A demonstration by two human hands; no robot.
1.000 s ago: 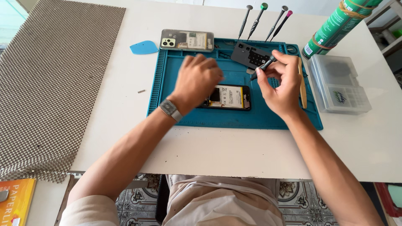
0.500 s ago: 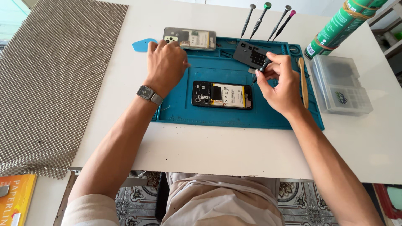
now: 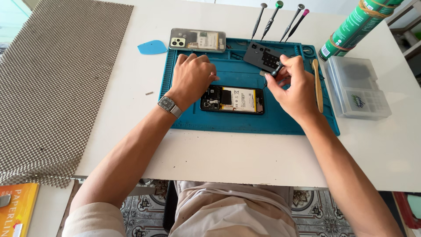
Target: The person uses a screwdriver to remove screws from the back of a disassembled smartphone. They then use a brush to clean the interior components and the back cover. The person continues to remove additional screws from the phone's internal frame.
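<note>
Left hand (image 3: 193, 77) has slid back down from the phone back (image 3: 197, 40) at the top of the mat (image 3: 245, 123), and now sits curled, knuckles up, just upper left of the open phone (image 3: 232, 100) at frame centre. Can't tell if it's pinching anything, fingertips are tucked under. Right hand (image 3: 296, 90) hasn't really moved, pinching a small dark tool (image 3: 276, 70) over the black plate (image 3: 263, 56); the tool tip is hidden. Screwdrivers (image 3: 278, 17) sit along the top edge.

teal work mat (image 3: 245, 125) | blue pick (image 3: 152, 47) | green can (image 3: 357, 24) | grey mesh mat (image 3: 57, 79)
</note>
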